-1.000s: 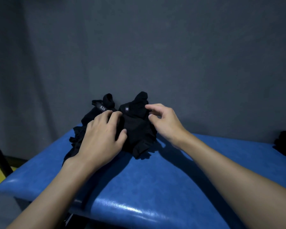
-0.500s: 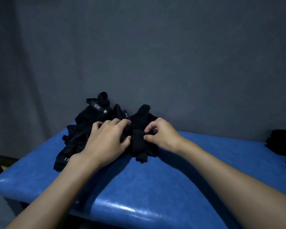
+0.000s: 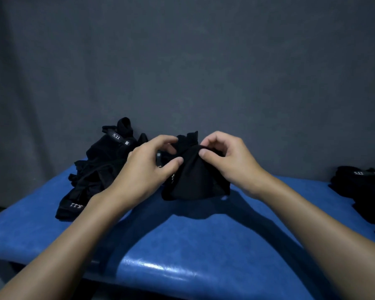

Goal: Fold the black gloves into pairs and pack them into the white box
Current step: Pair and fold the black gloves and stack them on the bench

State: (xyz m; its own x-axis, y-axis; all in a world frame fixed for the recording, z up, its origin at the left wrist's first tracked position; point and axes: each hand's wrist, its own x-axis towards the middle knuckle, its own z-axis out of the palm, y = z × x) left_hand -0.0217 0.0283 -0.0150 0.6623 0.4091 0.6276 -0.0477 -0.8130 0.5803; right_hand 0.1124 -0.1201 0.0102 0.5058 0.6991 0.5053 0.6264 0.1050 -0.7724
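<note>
On the blue counter (image 3: 182, 245), centre, just right of the loose pile (image 3: 100, 169) of black gloves: the glove bundle (image 3: 195, 180) I am working.

Change over the last second: my left hand (image 3: 147, 167) was lying flat on the pile while the right only touched the bundle's top. Half a second ago both hands were dug into the cloth. The bundle now stands apart from the pile, gathered to a peak between my hands.

Hands: left hand pinches the bundle's upper left fold between thumb and curled fingers. Right hand (image 3: 227, 156) pinches the upper right edge, thumb tip on the front of the cloth and fingers curled over the top. Neither is spread.

Bundle hangs broad below the pinch, and its lower edge sits at or just above the counter surface. I cannot tell which.

Reading: one pair appears to be separated and mid-fold. The cuff edge probably still needs turning over to lock it.

Far right edge of the counter holds a dark stack (image 3: 359, 187) with the same white label as the pile, likely finished pairs. The white box is not in view, so packing has not begun as far as I can see. The pile at left is still sizeable, so the task looks to be in its early to middle stage.
</note>
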